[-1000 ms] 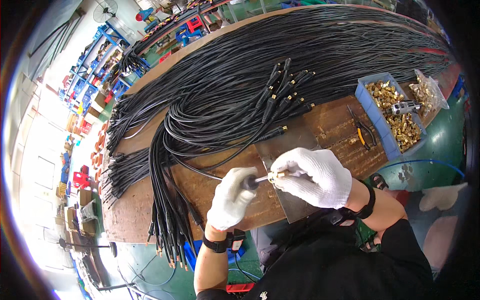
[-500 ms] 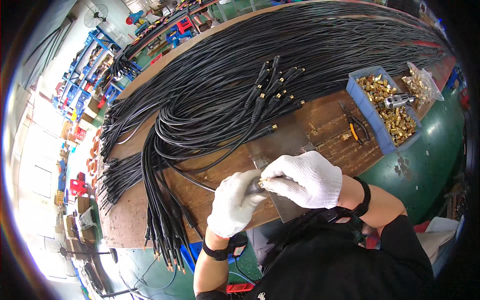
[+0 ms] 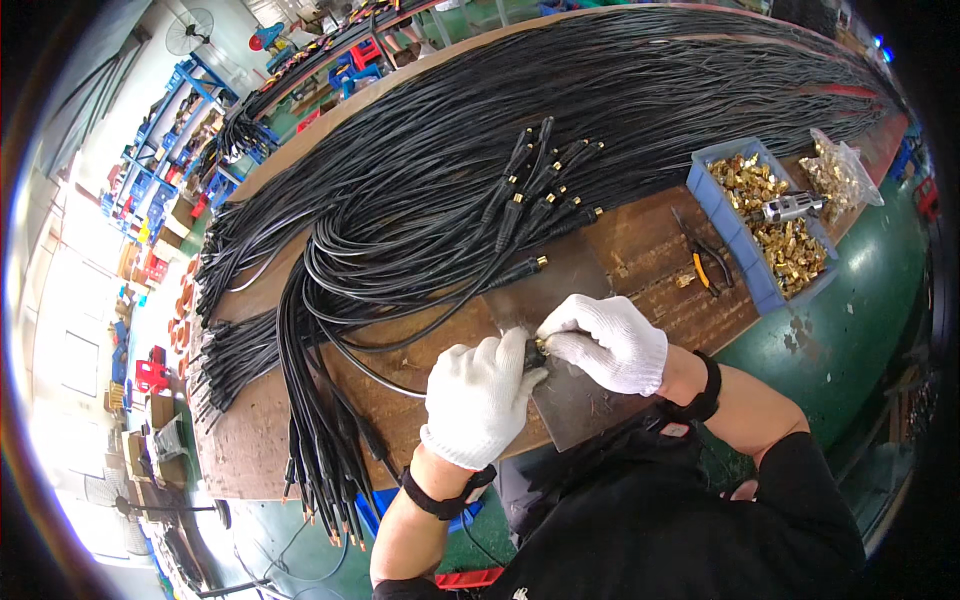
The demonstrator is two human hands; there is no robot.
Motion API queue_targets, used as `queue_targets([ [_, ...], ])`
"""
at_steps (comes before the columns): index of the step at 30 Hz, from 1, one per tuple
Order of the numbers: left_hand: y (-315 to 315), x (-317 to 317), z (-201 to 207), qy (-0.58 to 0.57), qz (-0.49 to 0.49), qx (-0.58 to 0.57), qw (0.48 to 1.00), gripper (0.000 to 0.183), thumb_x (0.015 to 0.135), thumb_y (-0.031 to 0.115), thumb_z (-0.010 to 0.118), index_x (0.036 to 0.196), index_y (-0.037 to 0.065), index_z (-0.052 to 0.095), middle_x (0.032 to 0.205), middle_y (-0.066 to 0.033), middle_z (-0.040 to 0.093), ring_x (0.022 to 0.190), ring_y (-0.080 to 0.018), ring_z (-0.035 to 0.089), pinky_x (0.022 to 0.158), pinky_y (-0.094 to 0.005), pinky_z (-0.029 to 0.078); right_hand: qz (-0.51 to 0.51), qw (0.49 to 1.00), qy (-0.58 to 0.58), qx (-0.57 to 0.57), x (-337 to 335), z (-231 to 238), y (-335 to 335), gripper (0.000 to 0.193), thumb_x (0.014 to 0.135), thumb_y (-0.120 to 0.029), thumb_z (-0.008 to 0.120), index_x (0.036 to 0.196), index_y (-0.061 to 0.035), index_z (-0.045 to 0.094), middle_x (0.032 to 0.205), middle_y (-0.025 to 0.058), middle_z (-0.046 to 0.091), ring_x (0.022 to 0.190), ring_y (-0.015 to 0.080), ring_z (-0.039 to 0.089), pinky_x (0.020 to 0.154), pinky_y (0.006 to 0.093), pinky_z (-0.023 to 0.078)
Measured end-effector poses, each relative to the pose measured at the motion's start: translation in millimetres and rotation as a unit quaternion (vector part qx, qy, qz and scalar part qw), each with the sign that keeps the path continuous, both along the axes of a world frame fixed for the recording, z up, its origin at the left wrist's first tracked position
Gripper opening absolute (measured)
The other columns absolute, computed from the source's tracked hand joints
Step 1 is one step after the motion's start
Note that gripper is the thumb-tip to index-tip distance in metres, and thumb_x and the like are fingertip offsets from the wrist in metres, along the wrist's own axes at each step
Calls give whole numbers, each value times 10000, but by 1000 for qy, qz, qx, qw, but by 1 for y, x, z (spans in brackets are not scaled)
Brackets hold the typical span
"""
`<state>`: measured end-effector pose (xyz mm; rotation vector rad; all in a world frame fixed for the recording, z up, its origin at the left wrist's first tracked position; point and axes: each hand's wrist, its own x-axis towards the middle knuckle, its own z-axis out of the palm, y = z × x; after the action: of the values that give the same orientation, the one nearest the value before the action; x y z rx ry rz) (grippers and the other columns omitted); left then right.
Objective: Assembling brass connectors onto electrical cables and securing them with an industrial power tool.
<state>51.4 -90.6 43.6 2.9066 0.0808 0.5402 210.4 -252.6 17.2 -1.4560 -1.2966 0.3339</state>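
Observation:
White gloves cover both of my hands over the table's near edge. My left hand (image 3: 472, 405) is closed around the black end of a cable (image 3: 398, 389), whose length runs off leftward beneath the glove. Between the hands the dark connector end (image 3: 533, 356) shows, with a small gold-coloured fitting (image 3: 541, 345) at its tip. My right hand (image 3: 610, 345) pinches at that fitting with thumb and fingers, which partly hide it. Below the hands lies a dark metal plate (image 3: 572, 408). Several looped cables with black connectors and gold tips (image 3: 510, 215) lie just beyond.
At the right, a blue bin (image 3: 765, 292) holds many brass fittings and a silver metal tool (image 3: 793, 207). Beside it are a clear bag of fittings (image 3: 838, 170) and orange-and-black pliers (image 3: 705, 262). Long black cables (image 3: 430, 120) cover the far table; a bundle (image 3: 325, 450) hangs over the near-left edge.
Both hands have shifted slightly, the right one a little upward. More of the dark connector end now shows between them, and the right fingers remain at its tip.

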Motion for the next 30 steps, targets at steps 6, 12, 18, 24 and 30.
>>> queue_targets([
  [6, 6, 17, -3, 94, 62, -50, 992, 384, 869, 208, 811, 1199, 60, 684, 939, -129, 730, 827, -366, 693, 779, -463, 535, -40, 986, 126, -103, -7, -20, 38, 351, 1079, -345, 657, 1163, -12, 589, 887, 160, 730, 802, 224, 714, 746, 381, 567],
  [12, 15, 11, -13, -64, 169, -281, 942, 346, 1027, 319, 734, 1192, 15, 751, 1104, -132, 771, 994, -266, 711, 893, -390, 539, -44, 832, 553, -7, 47, -2, 62, 246, 1060, -332, 667, 1032, -89, 644, 765, -3, 607, 577, 66, 522, 463, 249, 386],
  [18, 35, 63, -10, -259, 6, -774, 578, 476, 1183, 445, 403, 1303, 40, 623, 978, -82, 678, 894, -235, 640, 917, -446, 550, 46, 806, 590, -6, -4, -17, 94, 313, 1093, -332, 595, 1220, -56, 666, 853, 48, 659, 590, 95, 567, 470, 265, 421],
  [24, 66, 104, -51, -146, -52, -751, 641, 489, 1180, 396, 432, 937, 27, 640, 616, 25, 346, 582, -165, 375, 653, -359, 416, -152, 881, 441, 74, 37, -67, 104, 252, 1144, -255, 536, 1139, -58, 692, 1024, -12, 663, 948, 72, 596, 853, 280, 492],
  [30, 82, 102, -100, -122, -4, -637, 761, 159, 1108, 183, 631, 1074, 36, 681, 1043, -6, 680, 941, -95, 620, 833, -296, 536, -55, 946, 296, -122, 26, -19, 126, 454, 1076, -451, 617, 1136, -25, 762, 1070, 102, 794, 987, 179, 703, 913, 337, 547],
])
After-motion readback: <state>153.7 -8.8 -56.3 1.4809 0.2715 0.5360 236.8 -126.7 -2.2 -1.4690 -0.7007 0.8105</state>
